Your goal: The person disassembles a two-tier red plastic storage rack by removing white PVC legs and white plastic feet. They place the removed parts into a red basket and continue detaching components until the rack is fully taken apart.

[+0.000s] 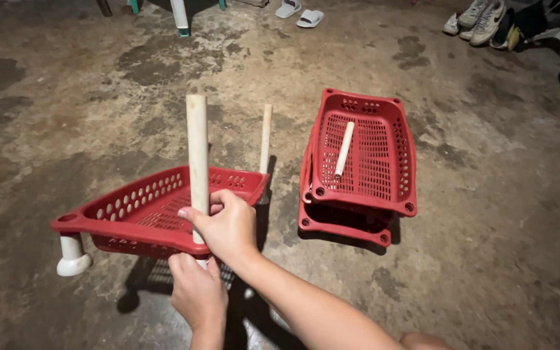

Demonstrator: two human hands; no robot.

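A red perforated plastic tray (131, 217) stands on the concrete floor, raised on a white foot (72, 258) at its left corner. Through the near corner runs an upright cream pole (197, 146). My right hand (227, 227) is wrapped around this pole just above the tray's rim. Below the same corner, my left hand (196, 295) is closed around the pole's lower end, which it mostly hides. A second, thinner-looking pole (266, 139) stands upright at the tray's far corner.
To the right lies a stack of red trays (400, 152) with a loose cream pole (345, 149) resting in the top one. White sandals (299, 13), furniture legs (179, 16) and several shoes (481, 19) line the far edge of the stained floor.
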